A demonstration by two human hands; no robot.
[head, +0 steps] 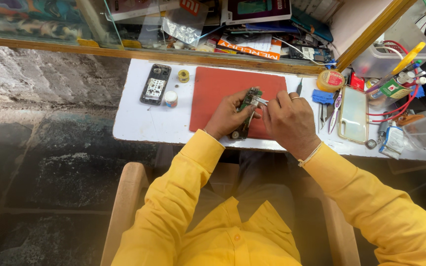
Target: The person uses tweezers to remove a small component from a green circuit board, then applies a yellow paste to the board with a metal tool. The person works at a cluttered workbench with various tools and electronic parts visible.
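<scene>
Green circuit board [249, 98]: 1, left hand [228, 116] grip closed | tweezers [260, 101]: 1, right hand [289, 120] grip closed

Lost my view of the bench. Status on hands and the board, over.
Left hand grips the green circuit board over the red mat. Right hand holds tweezers to the board. Nothing in the way; opened phone lies apart, left.

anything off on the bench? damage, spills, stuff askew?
No spills. The opened phone lies with its insides exposed, left of the red mat. Both hands, left hand and right hand, hold a bare circuit board.
</scene>
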